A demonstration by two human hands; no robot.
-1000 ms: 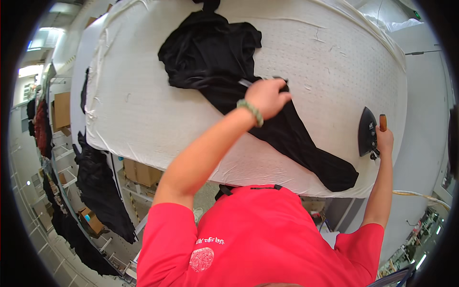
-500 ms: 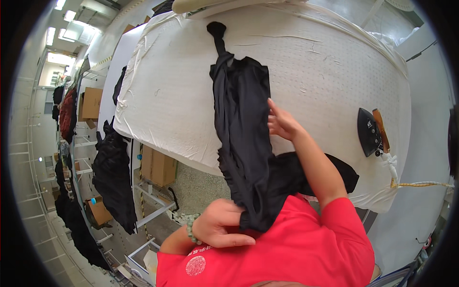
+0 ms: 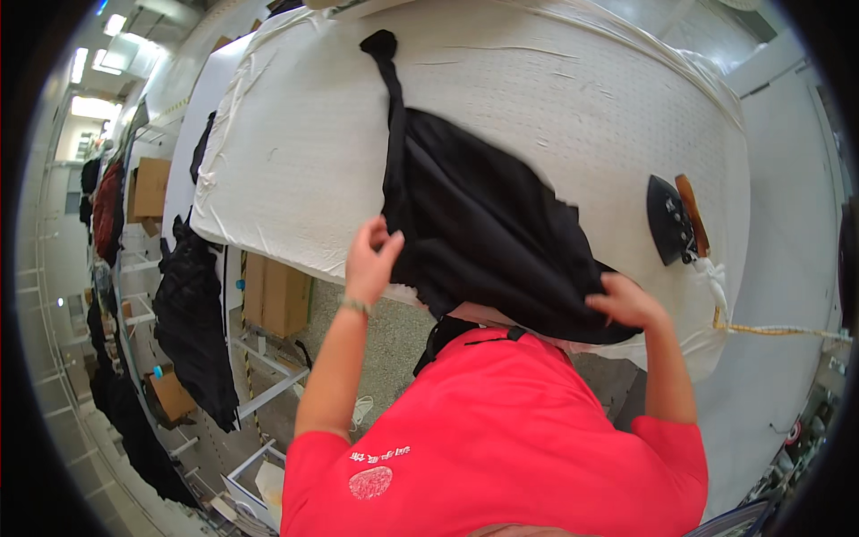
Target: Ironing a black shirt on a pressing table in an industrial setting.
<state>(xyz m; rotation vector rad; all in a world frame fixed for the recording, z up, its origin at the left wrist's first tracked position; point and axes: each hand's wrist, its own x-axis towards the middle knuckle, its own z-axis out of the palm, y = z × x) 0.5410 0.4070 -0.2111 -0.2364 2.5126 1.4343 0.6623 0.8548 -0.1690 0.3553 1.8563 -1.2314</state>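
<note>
A black garment [image 3: 483, 215] of smooth cloth lies spread over the white padded table. A long narrow black strip runs up from its left side and ends in a bunched tip [image 3: 379, 45]. Beside the garment's left edge is my left hand [image 3: 369, 264], its fingers loosely bent and apart, with the fingertips close to the cloth. At the lower right corner my right hand [image 3: 626, 302] has its fingers closed on the garment's edge. Part of the near edge hangs at the table's front, close to my red shirt [image 3: 519, 430].
An iron [image 3: 671, 219] with a wooden handle rests at the table's right, its cord [image 3: 778, 331] leading off right. To the left are hanging black garments [image 3: 192, 322], metal racks and a cardboard box [image 3: 276, 295]. The white table [image 3: 286, 206] has a front edge near my body.
The garment has gone from a narrow folded bundle to a wider spread, fanned to the right. My left hand has moved up from the near end; my right hand has moved down and right.
</note>
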